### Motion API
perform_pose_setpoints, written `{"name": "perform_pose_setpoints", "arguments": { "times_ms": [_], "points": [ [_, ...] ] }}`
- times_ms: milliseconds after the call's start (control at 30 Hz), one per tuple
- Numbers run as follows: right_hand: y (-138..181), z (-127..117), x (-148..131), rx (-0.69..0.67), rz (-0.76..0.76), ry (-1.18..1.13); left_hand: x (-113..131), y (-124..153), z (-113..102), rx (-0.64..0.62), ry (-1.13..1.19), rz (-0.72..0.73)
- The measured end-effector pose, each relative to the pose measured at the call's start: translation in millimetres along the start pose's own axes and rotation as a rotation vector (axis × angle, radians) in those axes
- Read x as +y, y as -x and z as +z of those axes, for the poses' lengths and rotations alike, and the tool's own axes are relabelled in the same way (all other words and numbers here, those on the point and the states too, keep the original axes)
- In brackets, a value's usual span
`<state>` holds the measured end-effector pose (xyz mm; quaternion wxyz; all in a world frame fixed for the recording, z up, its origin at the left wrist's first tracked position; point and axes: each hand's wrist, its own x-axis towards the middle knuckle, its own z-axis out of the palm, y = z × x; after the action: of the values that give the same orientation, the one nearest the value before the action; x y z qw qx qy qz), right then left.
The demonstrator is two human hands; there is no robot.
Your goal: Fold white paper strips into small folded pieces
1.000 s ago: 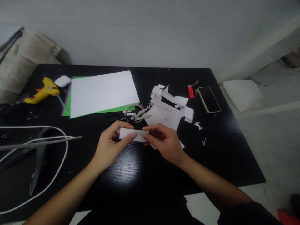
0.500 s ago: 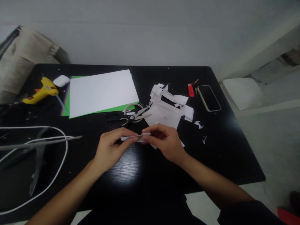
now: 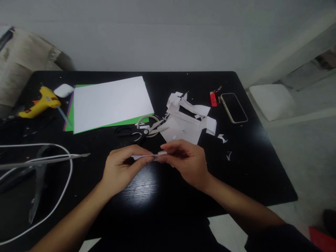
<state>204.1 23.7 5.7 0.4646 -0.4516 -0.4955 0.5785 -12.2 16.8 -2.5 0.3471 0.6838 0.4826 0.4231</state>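
A small folded strip of white paper (image 3: 137, 157) is held just above the near part of the black table. My left hand (image 3: 124, 166) pinches it between thumb and fingers from the left side. On its right end, my right hand (image 3: 187, 162) closes thumb against fingertips, partly hiding the paper. Just beyond my hands lie black-handled scissors (image 3: 146, 132) with their blades spread, resting over a roll of tape (image 3: 140, 120). White paper scraps (image 3: 181, 127), some cut and curled, sit in a heap past my right hand.
White sheets (image 3: 110, 103) lie on green paper (image 3: 123, 121) at the back left, beside a yellow glue gun (image 3: 43, 103) and a white case (image 3: 63, 90). A red lighter (image 3: 213, 99) and a phone (image 3: 234, 108) are at the right. A white cable (image 3: 68, 178) loops at the left.
Both hands keep their pinch on the folded paper, and my left hand has shifted slightly left. The paper's angle has changed a little. The camera view has turned slightly.
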Motion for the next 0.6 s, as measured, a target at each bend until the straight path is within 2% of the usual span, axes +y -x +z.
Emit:
{"name": "perform_pose_setpoints", "arguments": {
  "times_ms": [100,300,467,600],
  "points": [
    [0.4,1.2,2.1,0.015,0.014,0.003,2.5,0.4,0.5,-0.020,-0.002,-0.001],
    [-1.6,3.1,4.2,-0.082,0.123,-0.047,5.4,1.3,3.1,-0.029,-0.041,0.060],
    [-7.2,1.9,2.9,-0.133,0.258,-0.137,4.9,1.0,3.3,-0.024,-0.064,0.042],
    [-7.7,2.2,2.2,-0.123,0.298,-0.178,4.2,1.5,5.3,-0.035,-0.040,0.011]
  ]
}}
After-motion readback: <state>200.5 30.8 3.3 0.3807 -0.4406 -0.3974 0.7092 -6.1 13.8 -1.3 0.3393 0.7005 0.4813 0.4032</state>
